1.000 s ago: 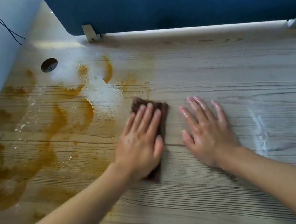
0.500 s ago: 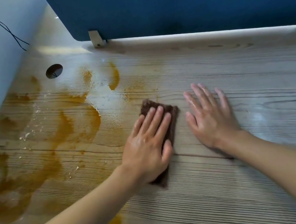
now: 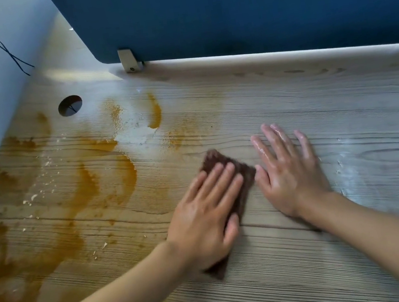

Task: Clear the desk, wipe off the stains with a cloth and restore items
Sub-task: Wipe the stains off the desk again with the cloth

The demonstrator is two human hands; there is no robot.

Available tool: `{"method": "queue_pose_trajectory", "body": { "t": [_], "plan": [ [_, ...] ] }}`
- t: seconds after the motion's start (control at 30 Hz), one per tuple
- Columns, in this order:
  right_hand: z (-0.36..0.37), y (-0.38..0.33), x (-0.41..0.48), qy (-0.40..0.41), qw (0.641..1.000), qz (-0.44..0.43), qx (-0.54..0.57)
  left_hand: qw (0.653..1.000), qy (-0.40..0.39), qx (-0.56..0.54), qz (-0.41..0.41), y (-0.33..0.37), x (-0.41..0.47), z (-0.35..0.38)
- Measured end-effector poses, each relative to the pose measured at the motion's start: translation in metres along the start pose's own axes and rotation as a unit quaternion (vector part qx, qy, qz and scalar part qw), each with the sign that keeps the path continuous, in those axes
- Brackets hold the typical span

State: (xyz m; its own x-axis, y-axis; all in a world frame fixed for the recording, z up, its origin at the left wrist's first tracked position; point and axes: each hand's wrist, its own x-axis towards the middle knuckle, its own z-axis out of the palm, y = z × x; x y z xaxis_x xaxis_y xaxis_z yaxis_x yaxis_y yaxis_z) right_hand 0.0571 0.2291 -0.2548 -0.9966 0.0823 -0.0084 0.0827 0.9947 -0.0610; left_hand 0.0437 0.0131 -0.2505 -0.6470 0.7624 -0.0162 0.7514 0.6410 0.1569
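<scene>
Left hand (image 3: 204, 218) presses cloth (image 3: 238, 170) flat; right hand (image 3: 288, 176) splayed beside.

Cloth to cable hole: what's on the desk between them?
Not bare, per the head view: orange-brown stains and a pale wet smear lie on the desk between the cloth and the cable hole.

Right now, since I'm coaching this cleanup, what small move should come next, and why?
Probably slide the left hand, pressing the brown cloth, leftward into the orange stains. The cloth sits on a part of the desk that looks clean, while stains and crumbs spread to its left. The right hand rests flat beside it.
</scene>
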Motion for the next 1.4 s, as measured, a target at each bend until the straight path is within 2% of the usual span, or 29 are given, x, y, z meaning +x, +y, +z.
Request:
{"method": "queue_pose_trajectory", "body": {
  "t": [0.07,0.13,0.27,0.33,0.37,0.5,0.57,0.63,0.73,0.8,0.87,0.97,1.0,1.07,1.2,1.27,1.33,1.4],
  "plan": [
    [0.001,0.000,0.000,-0.008,1.000,-0.002,-0.007,0.998,-0.011,-0.014,0.059,-0.002,-0.012,-0.001],
    [0.002,0.000,0.001,0.001,1.000,-0.002,-0.005,0.999,-0.007,-0.018,0.047,-0.017,0.003,-0.002],
    [0.003,0.001,0.000,0.003,1.000,-0.002,-0.006,0.993,0.017,0.004,-0.118,-0.044,0.071,-0.007],
    [0.003,0.001,0.000,0.008,1.000,-0.003,-0.006,0.987,0.019,0.014,-0.161,-0.040,0.081,-0.003],
    [0.003,0.000,0.000,0.011,1.000,-0.005,-0.004,0.988,0.025,0.016,-0.149,-0.035,0.074,-0.003],
    [0.002,0.001,-0.001,0.006,1.000,-0.006,-0.006,1.000,-0.006,0.004,0.026,-0.007,0.015,-0.002],
    [0.001,0.000,0.000,0.003,1.000,-0.005,-0.006,0.998,-0.008,-0.003,0.066,-0.019,0.016,-0.003],
    [0.003,0.000,0.001,0.011,1.000,-0.007,0.001,0.999,0.004,0.001,0.033,-0.033,0.040,-0.001],
    [0.003,0.001,0.001,0.012,1.000,-0.005,0.002,0.994,0.025,0.013,-0.107,-0.052,0.088,-0.006],
    [0.002,0.001,0.000,0.009,1.000,-0.002,0.002,0.987,0.026,0.018,-0.156,-0.050,0.098,-0.004],
    [0.002,0.001,0.000,0.009,1.000,-0.002,0.006,0.992,0.035,0.020,-0.117,-0.036,0.084,-0.001],
    [-0.002,0.003,0.007,0.027,0.999,-0.002,0.028,1.000,0.007,0.004,0.022,-0.016,0.041,0.002],
    [-0.005,0.004,0.016,0.036,0.998,0.006,0.043,0.999,0.001,-0.004,0.046,-0.018,0.038,0.001],
    [-0.007,0.007,0.036,0.046,0.997,0.026,0.057,0.999,0.009,-0.004,0.041,-0.034,0.053,0.000],
    [0.002,0.010,0.049,0.007,0.999,0.041,0.028,0.994,0.024,0.019,-0.107,-0.064,0.111,-0.008],
    [0.003,0.010,0.047,-0.004,0.999,0.039,0.016,0.990,0.026,0.028,-0.139,-0.061,0.120,-0.006],
    [0.002,0.011,0.047,0.003,0.999,0.039,0.013,0.994,0.032,0.028,-0.104,-0.047,0.103,-0.004],
    [0.001,0.010,0.048,0.005,0.999,0.041,0.005,1.000,0.023,0.013,-0.014,-0.031,0.075,-0.002]
  ]
}}
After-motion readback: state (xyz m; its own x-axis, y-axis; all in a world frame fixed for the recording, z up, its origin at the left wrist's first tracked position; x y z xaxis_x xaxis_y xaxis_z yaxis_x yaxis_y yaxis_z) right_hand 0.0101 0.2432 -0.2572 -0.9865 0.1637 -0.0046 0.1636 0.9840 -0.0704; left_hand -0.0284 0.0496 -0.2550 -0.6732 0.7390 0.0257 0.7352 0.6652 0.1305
